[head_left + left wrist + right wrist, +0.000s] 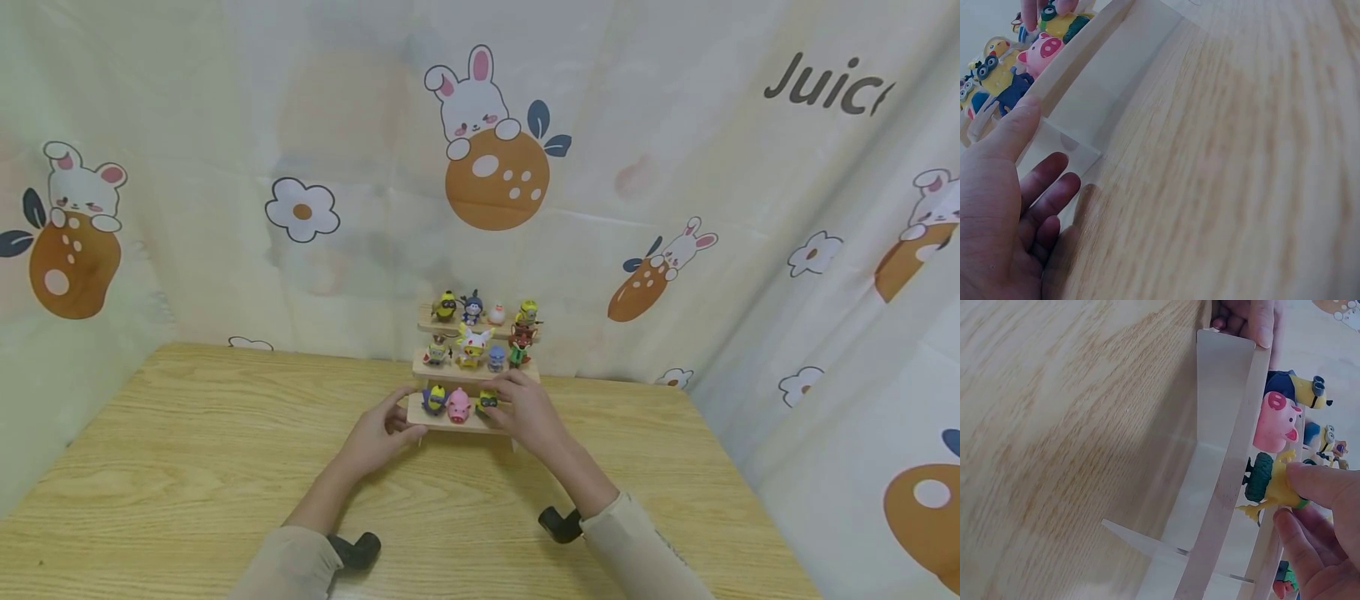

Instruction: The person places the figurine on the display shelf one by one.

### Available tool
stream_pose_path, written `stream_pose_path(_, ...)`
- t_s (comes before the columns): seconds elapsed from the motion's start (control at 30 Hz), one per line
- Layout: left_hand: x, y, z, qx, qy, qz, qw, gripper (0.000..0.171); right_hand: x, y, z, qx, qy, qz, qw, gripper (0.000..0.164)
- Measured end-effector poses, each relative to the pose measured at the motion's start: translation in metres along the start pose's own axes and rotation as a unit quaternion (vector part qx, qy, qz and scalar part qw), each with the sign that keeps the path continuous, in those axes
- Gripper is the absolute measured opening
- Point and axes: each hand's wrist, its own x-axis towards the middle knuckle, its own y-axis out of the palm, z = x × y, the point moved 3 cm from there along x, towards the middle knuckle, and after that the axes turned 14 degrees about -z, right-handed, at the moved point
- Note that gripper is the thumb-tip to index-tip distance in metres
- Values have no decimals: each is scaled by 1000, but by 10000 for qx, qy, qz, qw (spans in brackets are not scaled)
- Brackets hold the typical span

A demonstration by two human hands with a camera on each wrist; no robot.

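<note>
A three-tier wooden display stand [452, 424] with thin pale supports carries several small toy figures. My left hand [381, 431] holds the left end of its lowest shelf, thumb on the front edge [1030, 103] and other fingers curled beside the end support. My right hand [531, 412] pinches a yellow minion figure [1280, 479] in a green skirt between thumb and fingers, at the right part of that shelf. Beside this figure sits a pink pig figure [1277, 422]. Left of the pig stands a minion in dark blue [434, 401], near my left hand.
On the middle tier are several figures, among them a white-hooded yellow one [473, 348] and a red fox-like one [520, 346]. The top tier holds several more, including a round white figure [497, 314]. Behind the wooden table [225, 433] hangs a printed curtain [360, 275].
</note>
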Motion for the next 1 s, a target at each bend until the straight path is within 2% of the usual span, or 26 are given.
stream_pose_path(0.7,1,1,0,-53,90,1,9999,72,-4,0,-1,110,-350,-173,9992,34)
stream_pose_path(1.0,1,0,-2,-49,150,-14,9999,69,-5,2,-4,-56,-130,38,9999,41)
